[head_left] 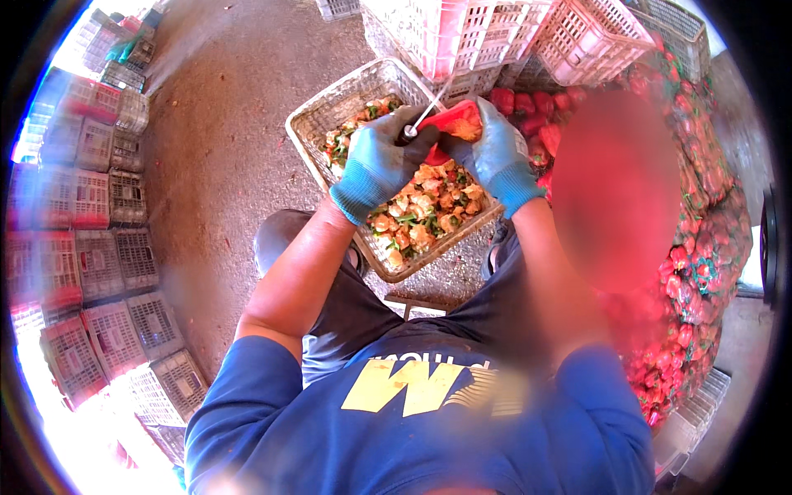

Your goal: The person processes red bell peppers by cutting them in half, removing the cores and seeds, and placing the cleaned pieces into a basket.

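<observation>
Both my hands wear blue-cuffed work gloves with dark, stained fingers. They meet above a shallow plastic crate (pixel 307 136) of pepper cores, seeds and green stems (pixel 425 206). My right hand (pixel 497 148) is closed around a red bell pepper (pixel 452 124), whose cut-open side shows a pale orange inside. My left hand (pixel 381 153) is closed on a slim tool (pixel 431 106) with a pale, thin shaft pointing away and a round whitish end near the thumb. Its fingertips also reach the pepper's near edge. The tool's grip is mostly hidden in the glove.
A large heap of red peppers (pixel 676 322), partly in green netting, lies to my right, blurred by a red smear. Pink and white crates (pixel 462 37) stand stacked ahead. More stacked crates (pixel 103 198) line the left, across the concrete floor (pixel 214 124).
</observation>
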Tool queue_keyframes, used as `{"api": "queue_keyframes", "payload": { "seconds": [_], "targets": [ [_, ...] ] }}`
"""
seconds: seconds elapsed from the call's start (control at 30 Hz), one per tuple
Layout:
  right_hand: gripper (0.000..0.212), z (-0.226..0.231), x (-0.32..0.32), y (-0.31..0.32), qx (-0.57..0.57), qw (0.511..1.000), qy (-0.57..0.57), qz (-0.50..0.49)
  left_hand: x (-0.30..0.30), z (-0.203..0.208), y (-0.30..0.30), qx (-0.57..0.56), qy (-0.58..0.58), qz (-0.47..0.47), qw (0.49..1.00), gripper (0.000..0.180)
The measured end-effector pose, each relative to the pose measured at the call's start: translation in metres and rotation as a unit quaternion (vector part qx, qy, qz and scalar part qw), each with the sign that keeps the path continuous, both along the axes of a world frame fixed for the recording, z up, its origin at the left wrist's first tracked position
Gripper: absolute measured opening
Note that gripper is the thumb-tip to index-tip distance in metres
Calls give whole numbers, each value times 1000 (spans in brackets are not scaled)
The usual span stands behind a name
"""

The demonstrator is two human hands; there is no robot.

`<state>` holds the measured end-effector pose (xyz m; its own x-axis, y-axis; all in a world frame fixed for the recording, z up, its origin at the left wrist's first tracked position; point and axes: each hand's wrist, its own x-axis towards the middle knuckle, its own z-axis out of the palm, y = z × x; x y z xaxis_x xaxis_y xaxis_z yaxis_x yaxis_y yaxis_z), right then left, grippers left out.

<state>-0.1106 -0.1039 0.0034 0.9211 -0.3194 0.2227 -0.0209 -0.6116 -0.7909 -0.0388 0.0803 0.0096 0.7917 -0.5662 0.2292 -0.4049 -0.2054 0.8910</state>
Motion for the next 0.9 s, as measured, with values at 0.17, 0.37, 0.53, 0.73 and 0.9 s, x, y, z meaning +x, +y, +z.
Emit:
{"api": "queue_keyframes", "payload": {
  "seconds": [0.17,0.37,0.53,0.73,0.9],
  "targets": [
    [43,-18,10,3,165,984,-25,-61,-4,0,-8,31,-21,14,999,34],
    [50,-14,3,-14,40,997,30,-55,5,-10,-9,-14,60,-9,998,45],
    [61,-14,-5,-26,170,984,-19,41,20,10,1,-8,294,34,955,35],
    [70,-6,-6,-36,352,933,8,70,27,2,12,-49,210,32,976,30],
    [83,-33,-5,-20,69,996,54,-33,9,-4,8,5,22,32,999,33]
  ]
}}
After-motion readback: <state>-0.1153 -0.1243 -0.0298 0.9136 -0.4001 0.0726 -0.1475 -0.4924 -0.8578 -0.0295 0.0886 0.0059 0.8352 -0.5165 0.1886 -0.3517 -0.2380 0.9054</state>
